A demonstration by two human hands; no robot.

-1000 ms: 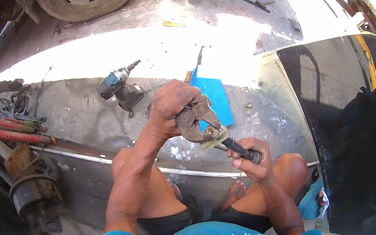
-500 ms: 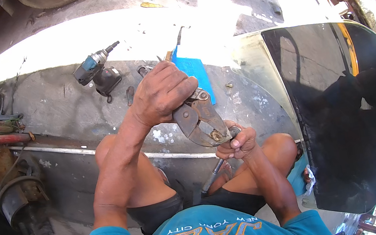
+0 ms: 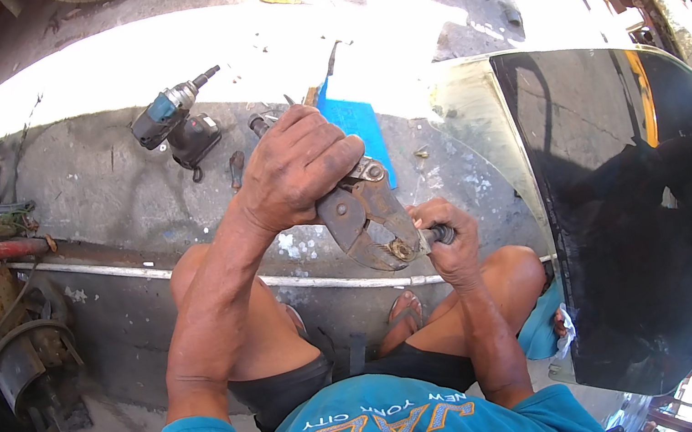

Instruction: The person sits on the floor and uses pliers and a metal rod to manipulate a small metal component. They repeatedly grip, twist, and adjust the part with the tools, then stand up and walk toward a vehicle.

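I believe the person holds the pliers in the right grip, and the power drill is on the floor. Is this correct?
Not quite: the head view shows the pliers in the left grip. The power drill is indeed on the floor.

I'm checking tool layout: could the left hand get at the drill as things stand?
Probably not while the left hand grips the pliers, though nothing seems to block the way to the nearby drill.

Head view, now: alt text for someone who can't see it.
A person's left hand holds worn grey metal pliers; the right hand holds a dark cylindrical part near the jaw tips. A blue-and-black power tool and flat blue sheet lie beyond; a large glossy black panel is at right.
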